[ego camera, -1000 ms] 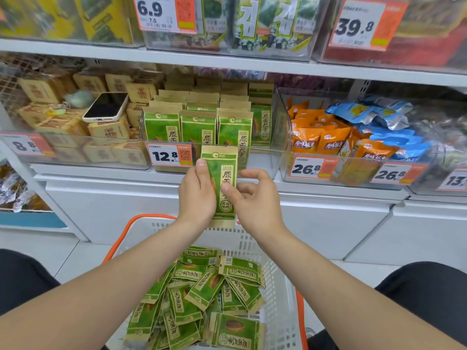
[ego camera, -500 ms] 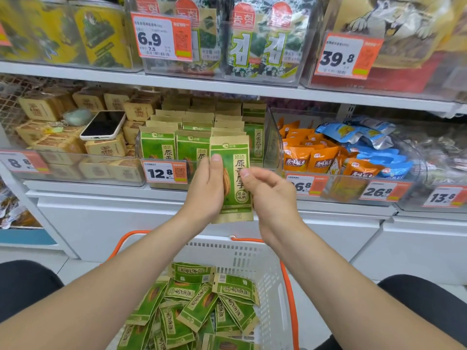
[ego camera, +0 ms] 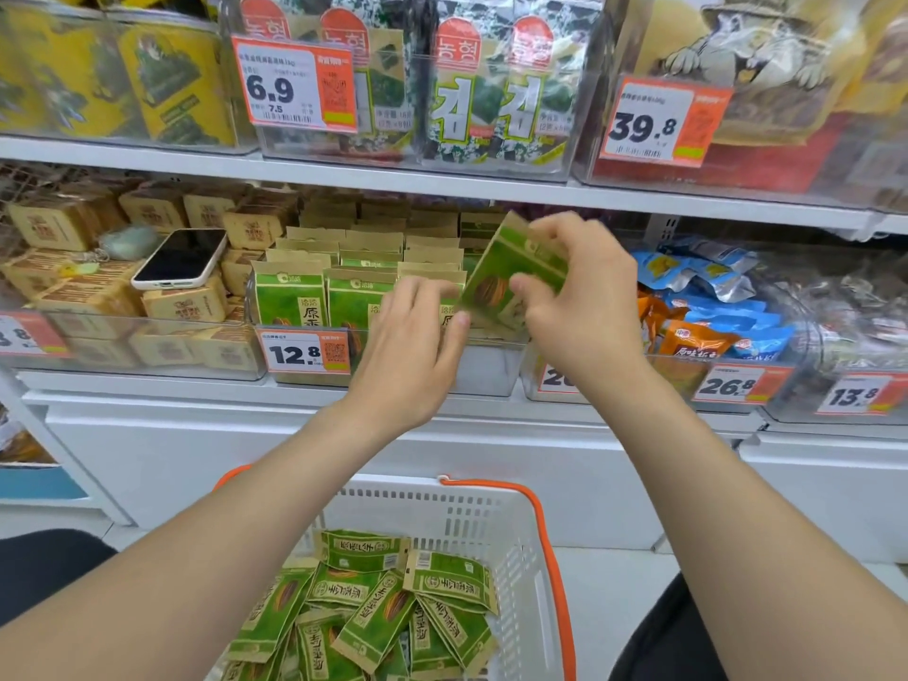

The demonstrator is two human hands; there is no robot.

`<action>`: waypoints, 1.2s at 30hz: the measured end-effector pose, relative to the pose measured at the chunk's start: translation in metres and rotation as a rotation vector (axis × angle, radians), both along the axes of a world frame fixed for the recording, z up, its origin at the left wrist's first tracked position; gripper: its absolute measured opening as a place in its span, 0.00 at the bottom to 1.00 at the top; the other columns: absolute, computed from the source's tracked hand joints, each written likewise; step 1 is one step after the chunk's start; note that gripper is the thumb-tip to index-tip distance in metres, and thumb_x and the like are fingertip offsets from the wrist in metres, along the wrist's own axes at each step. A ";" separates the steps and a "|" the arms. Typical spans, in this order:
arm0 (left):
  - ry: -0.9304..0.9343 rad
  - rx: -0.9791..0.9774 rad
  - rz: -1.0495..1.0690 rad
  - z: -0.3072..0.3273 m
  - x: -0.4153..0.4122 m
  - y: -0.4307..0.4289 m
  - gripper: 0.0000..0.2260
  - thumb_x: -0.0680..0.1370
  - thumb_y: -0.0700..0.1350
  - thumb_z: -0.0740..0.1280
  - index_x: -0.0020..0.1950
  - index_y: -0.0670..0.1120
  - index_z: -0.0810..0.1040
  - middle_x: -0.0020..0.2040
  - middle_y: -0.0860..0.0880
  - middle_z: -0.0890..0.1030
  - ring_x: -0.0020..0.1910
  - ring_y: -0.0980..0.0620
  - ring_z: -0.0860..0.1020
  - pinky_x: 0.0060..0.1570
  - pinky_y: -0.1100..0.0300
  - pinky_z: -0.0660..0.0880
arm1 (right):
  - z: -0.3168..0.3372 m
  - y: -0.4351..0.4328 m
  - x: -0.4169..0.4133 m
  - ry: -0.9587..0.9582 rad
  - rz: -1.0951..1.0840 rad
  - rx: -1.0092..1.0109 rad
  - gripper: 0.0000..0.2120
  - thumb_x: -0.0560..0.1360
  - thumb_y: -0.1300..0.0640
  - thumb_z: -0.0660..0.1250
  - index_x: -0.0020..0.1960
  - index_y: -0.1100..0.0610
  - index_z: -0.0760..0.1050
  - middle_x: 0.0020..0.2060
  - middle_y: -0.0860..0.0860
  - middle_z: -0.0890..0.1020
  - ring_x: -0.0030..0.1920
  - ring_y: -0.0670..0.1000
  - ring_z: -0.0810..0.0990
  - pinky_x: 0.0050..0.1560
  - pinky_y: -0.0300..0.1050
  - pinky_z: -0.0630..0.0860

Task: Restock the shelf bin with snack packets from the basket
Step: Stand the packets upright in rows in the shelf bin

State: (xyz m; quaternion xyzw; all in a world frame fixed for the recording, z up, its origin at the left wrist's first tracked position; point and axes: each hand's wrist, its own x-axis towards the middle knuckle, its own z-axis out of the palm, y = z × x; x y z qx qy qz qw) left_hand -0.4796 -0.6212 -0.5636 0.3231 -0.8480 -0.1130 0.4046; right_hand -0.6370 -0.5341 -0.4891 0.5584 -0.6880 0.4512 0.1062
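R hand is pinching one green snack pkt: thumb on the printed face, fingers curling over the top edge. The pkt is tilting with its top leaning right, and its lower corner is dipping into the right end of the clear shelf bin.

L hand is sitting just left of and below the grip. Its fingers are fairly straight and holding nothing, and the fingertips are resting against the front row. One tip is just beside the held pkt's lower corner.

Left of the grip, standing pkts of the same kind are filling the bin upright, in rows front to back. A 12.8 tag is hanging on the bin's front wall.

Well below the grip, btwn the forearms, a white basket with an orange handle is holding loose pkts. These are lying flat, overlapping, at mixed angles.

Further left of the grip, a bin is holding brown boxes, with a phone lying face-up on top of them.

Right of the grip, the next bin is holding orange and blue pkts in a jumble.
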 end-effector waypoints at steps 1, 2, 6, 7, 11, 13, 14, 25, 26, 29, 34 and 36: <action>-0.073 -0.085 0.031 -0.001 0.001 -0.003 0.14 0.84 0.45 0.62 0.69 0.44 0.74 0.65 0.45 0.73 0.63 0.44 0.72 0.61 0.46 0.71 | 0.001 -0.004 -0.004 0.013 0.001 -0.068 0.15 0.74 0.62 0.76 0.57 0.51 0.78 0.52 0.48 0.77 0.50 0.44 0.74 0.52 0.40 0.72; -0.157 -0.160 0.058 -0.002 0.001 -0.006 0.15 0.82 0.42 0.63 0.69 0.43 0.74 0.67 0.44 0.72 0.65 0.42 0.71 0.62 0.44 0.71 | 0.001 -0.008 -0.007 0.044 0.009 -0.102 0.15 0.74 0.64 0.75 0.57 0.52 0.77 0.52 0.48 0.76 0.48 0.43 0.73 0.50 0.37 0.71; -0.420 -0.273 0.136 -0.008 0.002 -0.024 0.20 0.76 0.39 0.66 0.69 0.44 0.73 0.81 0.41 0.64 0.80 0.38 0.60 0.76 0.38 0.61 | -0.002 -0.030 -0.018 0.092 0.019 -0.066 0.16 0.75 0.65 0.73 0.59 0.53 0.77 0.53 0.48 0.75 0.48 0.43 0.72 0.49 0.34 0.70; -0.458 -0.272 0.143 -0.009 0.002 -0.029 0.20 0.76 0.40 0.67 0.68 0.45 0.73 0.83 0.41 0.61 0.82 0.38 0.58 0.77 0.37 0.58 | -0.001 -0.035 -0.020 0.089 0.003 -0.068 0.16 0.76 0.64 0.73 0.60 0.53 0.77 0.54 0.49 0.76 0.50 0.45 0.74 0.52 0.40 0.72; -0.524 -0.347 0.182 -0.010 0.004 -0.038 0.17 0.76 0.46 0.66 0.64 0.46 0.72 0.82 0.41 0.62 0.81 0.38 0.60 0.73 0.35 0.60 | 0.007 -0.045 -0.030 0.161 -0.016 -0.033 0.17 0.76 0.64 0.72 0.63 0.52 0.77 0.56 0.51 0.78 0.55 0.53 0.78 0.55 0.51 0.75; -0.532 -0.396 0.221 -0.008 0.003 -0.040 0.17 0.75 0.48 0.65 0.62 0.45 0.72 0.78 0.41 0.67 0.78 0.37 0.64 0.68 0.36 0.63 | 0.004 -0.052 -0.031 0.231 0.011 0.112 0.19 0.77 0.63 0.72 0.66 0.52 0.77 0.57 0.52 0.78 0.56 0.55 0.78 0.57 0.49 0.75; -0.532 -0.418 0.236 -0.007 0.002 -0.041 0.18 0.74 0.50 0.64 0.62 0.45 0.72 0.77 0.41 0.68 0.77 0.37 0.65 0.67 0.36 0.63 | 0.000 -0.056 -0.030 0.276 0.013 0.198 0.20 0.78 0.62 0.72 0.68 0.51 0.77 0.58 0.52 0.77 0.57 0.56 0.78 0.57 0.51 0.76; -0.562 -0.494 0.200 -0.026 0.001 -0.057 0.15 0.81 0.56 0.59 0.64 0.50 0.71 0.84 0.38 0.56 0.81 0.30 0.55 0.75 0.24 0.46 | -0.040 -0.114 -0.022 0.684 -0.238 0.554 0.23 0.72 0.59 0.76 0.64 0.55 0.73 0.53 0.56 0.84 0.59 0.62 0.80 0.64 0.61 0.67; -0.584 -0.499 0.199 -0.027 0.000 -0.058 0.14 0.81 0.55 0.59 0.63 0.50 0.70 0.84 0.38 0.54 0.81 0.29 0.53 0.75 0.24 0.45 | -0.039 -0.117 -0.023 0.714 -0.251 0.570 0.24 0.72 0.58 0.76 0.65 0.55 0.73 0.54 0.56 0.84 0.61 0.62 0.80 0.66 0.62 0.66; -0.634 -0.499 0.209 -0.027 -0.001 -0.062 0.13 0.82 0.55 0.58 0.63 0.50 0.68 0.85 0.37 0.50 0.82 0.27 0.50 0.74 0.22 0.42 | -0.032 -0.129 -0.024 0.769 -0.275 0.606 0.22 0.72 0.58 0.76 0.64 0.55 0.75 0.53 0.55 0.84 0.61 0.61 0.80 0.70 0.62 0.63; -0.623 -0.503 0.218 -0.030 -0.001 -0.062 0.14 0.81 0.54 0.59 0.63 0.49 0.68 0.85 0.36 0.50 0.81 0.26 0.51 0.74 0.22 0.46 | -0.025 -0.146 -0.023 0.774 -0.359 0.576 0.19 0.72 0.64 0.72 0.62 0.55 0.79 0.58 0.57 0.83 0.65 0.63 0.77 0.74 0.60 0.60; -0.613 -0.514 0.217 -0.032 -0.001 -0.062 0.14 0.81 0.54 0.60 0.63 0.49 0.68 0.85 0.36 0.52 0.81 0.26 0.52 0.74 0.23 0.47 | -0.026 -0.151 -0.026 0.780 -0.372 0.524 0.16 0.73 0.66 0.70 0.60 0.57 0.79 0.55 0.57 0.83 0.62 0.63 0.79 0.75 0.61 0.59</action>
